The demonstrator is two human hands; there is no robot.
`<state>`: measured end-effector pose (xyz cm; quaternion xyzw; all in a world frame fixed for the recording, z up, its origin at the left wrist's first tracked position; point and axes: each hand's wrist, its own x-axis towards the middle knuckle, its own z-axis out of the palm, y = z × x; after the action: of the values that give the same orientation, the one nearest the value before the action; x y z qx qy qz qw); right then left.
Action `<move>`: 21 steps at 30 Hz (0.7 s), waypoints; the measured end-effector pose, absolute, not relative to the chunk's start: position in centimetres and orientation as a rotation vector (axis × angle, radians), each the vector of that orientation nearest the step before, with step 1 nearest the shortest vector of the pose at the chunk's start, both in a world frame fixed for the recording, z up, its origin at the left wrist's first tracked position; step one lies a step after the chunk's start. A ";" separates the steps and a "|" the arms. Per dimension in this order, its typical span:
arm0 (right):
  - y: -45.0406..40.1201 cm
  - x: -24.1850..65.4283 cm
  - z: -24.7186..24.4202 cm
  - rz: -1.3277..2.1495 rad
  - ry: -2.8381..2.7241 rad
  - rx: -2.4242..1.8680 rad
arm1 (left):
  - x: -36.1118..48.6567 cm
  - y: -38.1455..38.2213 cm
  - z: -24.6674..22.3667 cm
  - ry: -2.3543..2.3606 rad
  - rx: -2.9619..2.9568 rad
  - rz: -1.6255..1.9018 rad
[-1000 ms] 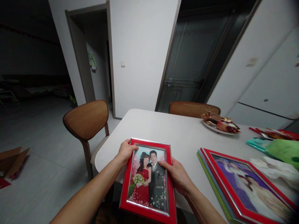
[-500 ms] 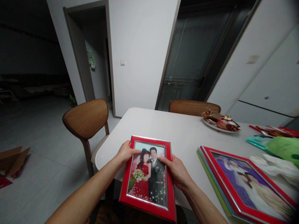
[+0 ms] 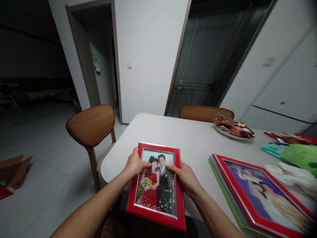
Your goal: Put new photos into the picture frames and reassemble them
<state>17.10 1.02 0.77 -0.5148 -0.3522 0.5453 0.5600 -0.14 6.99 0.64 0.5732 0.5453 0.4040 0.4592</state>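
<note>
A red picture frame (image 3: 158, 215) with a silver inner edge is held between my two hands, tilted at the near edge of the white table (image 3: 158, 127). Behind its glass is a photo of a couple, one in a red dress with a bouquet. My left hand (image 3: 135, 163) grips the left side, thumb over the glass. My right hand (image 3: 187, 177) grips the right side, its thumb also on the glass. The other fingers of both hands are hidden behind the frame. To the right lies a stack of picture frames, a red one (image 3: 240, 195) on top.
A plate (image 3: 231, 135) of wrapped items stands at the table's far side. Crumpled white tissue (image 3: 289, 175) and a green packet (image 3: 300, 157) lie at right. Wooden chairs stand at left (image 3: 92, 127) and behind (image 3: 205, 113). An open cardboard box (image 3: 18, 170) is on the floor.
My left thumb has slid a little further inward over the glass. The red picture frame has shifted very slightly; both hands still hold it.
</note>
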 end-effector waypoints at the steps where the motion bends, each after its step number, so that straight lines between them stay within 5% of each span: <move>1: 1.1 17.1 0.8 1.278 -0.835 -1.214 | -0.2 7.0 0.6 1.378 1.489 0.994; 21: 1.6 17.6 0.3 1.360 -0.860 -1.205 | 0.3 5.2 1.0 1.497 1.888 0.960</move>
<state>17.56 1.63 0.34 -0.5061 -0.3612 0.5713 0.5358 0.28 5.17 0.99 0.7008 0.5557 0.3562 0.2706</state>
